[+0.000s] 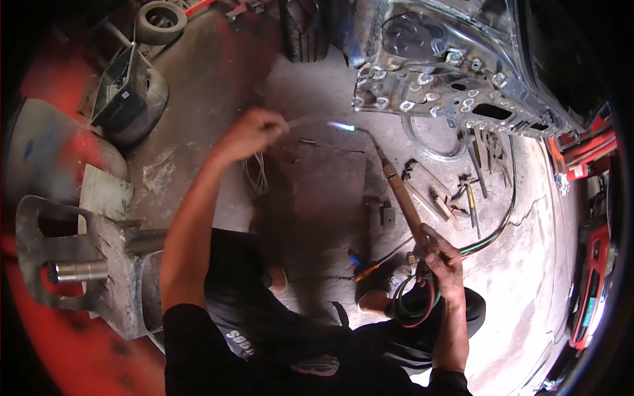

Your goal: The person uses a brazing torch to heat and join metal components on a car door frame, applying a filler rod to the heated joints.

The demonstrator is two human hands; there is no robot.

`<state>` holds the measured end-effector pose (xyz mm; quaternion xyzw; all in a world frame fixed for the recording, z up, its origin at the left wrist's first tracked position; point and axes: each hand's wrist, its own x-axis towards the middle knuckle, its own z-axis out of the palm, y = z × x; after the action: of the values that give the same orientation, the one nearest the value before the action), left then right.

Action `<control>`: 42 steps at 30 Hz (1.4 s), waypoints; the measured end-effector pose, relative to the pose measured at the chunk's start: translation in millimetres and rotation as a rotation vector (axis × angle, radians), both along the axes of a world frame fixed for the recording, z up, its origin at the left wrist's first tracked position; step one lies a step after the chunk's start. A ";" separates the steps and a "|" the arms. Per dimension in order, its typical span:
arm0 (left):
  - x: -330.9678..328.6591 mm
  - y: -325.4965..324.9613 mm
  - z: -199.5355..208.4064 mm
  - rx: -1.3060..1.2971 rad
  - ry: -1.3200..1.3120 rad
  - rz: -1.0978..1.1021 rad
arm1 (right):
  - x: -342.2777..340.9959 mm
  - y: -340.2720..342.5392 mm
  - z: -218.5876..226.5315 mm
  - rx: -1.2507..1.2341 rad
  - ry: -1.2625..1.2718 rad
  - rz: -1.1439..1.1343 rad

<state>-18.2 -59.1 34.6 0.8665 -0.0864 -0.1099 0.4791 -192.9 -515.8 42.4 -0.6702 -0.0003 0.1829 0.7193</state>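
My right hand [441, 263] is closed around the handle of a gas torch [401, 193], whose thin bent tip points up and to the left. A short blue-white flame [342, 125] burns at that tip, aimed toward my left hand. Red and green hoses [485, 245] run from the torch's lower end and loop near my knee. My left hand [259, 130] is raised across from the flame, its fingers pinched together. Thin looped wire [256, 177] hangs below it, apparently from the fingers. A faint pale streak lies between that hand and the flame, too blurred to name.
A bare metal car body section [456, 79] juts in at the upper right. Hammers [472, 204] and other hand tools lie on the floor, near an orange-handled screwdriver [367, 272]. At left stand a plastic chair [49, 228], a black bin [122, 96] and a tyre [162, 23].
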 end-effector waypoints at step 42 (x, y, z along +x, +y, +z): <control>-83.5 -265.9 41.5 -1.361 -0.145 -0.053 | -0.4 42.5 137.6 -0.377 -0.341 -0.085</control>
<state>-101.7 -325.0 76.0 0.3754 -0.1892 0.0154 0.9072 -193.3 -473.3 180.0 -0.8130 -0.0595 0.0335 0.5782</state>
